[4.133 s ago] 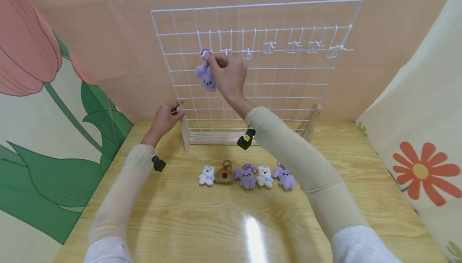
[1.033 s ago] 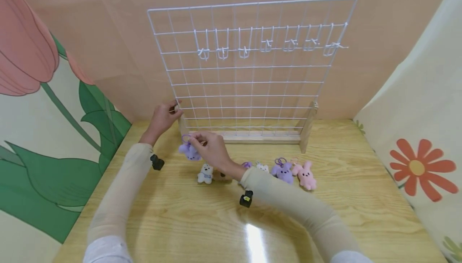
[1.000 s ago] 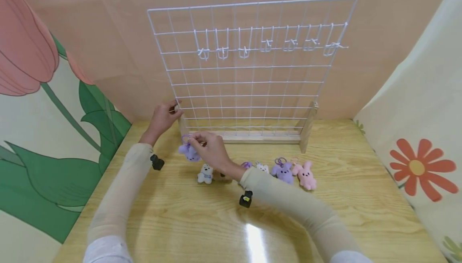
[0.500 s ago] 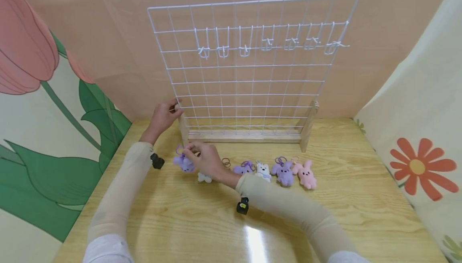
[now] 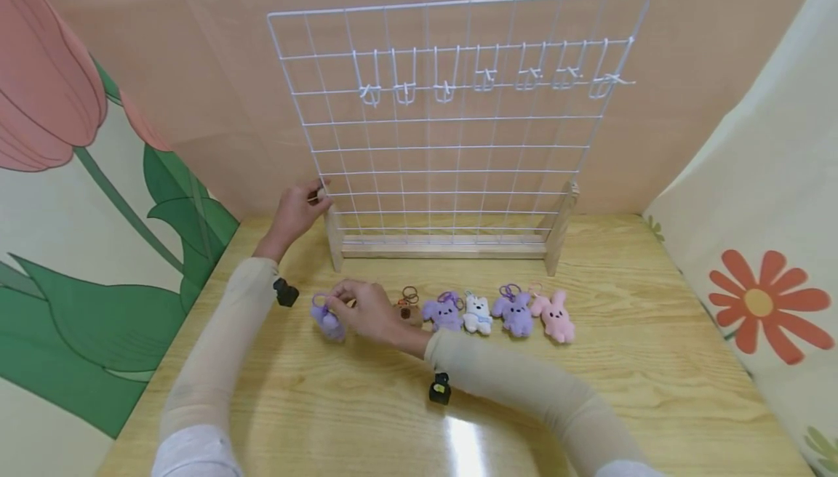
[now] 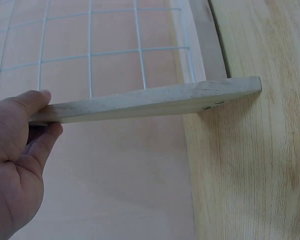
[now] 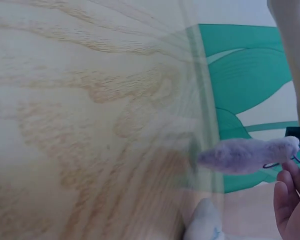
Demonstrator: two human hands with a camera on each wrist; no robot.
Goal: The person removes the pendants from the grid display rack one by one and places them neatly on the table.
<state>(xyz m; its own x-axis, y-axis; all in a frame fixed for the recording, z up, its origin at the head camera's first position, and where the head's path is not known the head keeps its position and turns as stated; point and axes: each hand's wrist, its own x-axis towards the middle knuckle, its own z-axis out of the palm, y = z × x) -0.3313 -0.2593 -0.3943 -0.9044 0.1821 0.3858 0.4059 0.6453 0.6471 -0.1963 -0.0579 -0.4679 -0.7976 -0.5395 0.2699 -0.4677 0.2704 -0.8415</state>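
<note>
My right hand [image 5: 369, 310] pinches a purple plush keychain [image 5: 327, 324] near its purple ring, at the left end of a row of plush keychains. In the right wrist view the purple plush [image 7: 245, 156] hangs from the fingertips, close to the tabletop. My left hand [image 5: 294, 211] grips the left wooden upright of the white wire grid rack [image 5: 452, 146]. The left wrist view shows thumb and fingers on either side of that wooden upright [image 6: 140, 102]. Part of a white plush [image 7: 205, 222] shows in the right wrist view; my right hand hides it in the head view.
Right of my hand lie a brown keychain [image 5: 407, 311], a purple one [image 5: 445, 312], a white bear [image 5: 477, 314], another purple one [image 5: 515, 314] and a pink rabbit [image 5: 556, 318]. Several white hooks [image 5: 445, 90] line the rack's upper part, above the wooden table [image 5: 327, 411].
My right hand has taken the purple keychain off the leftmost hook and lowered it to the table's left side, still pinching it. My left hand stays on the upright.
</note>
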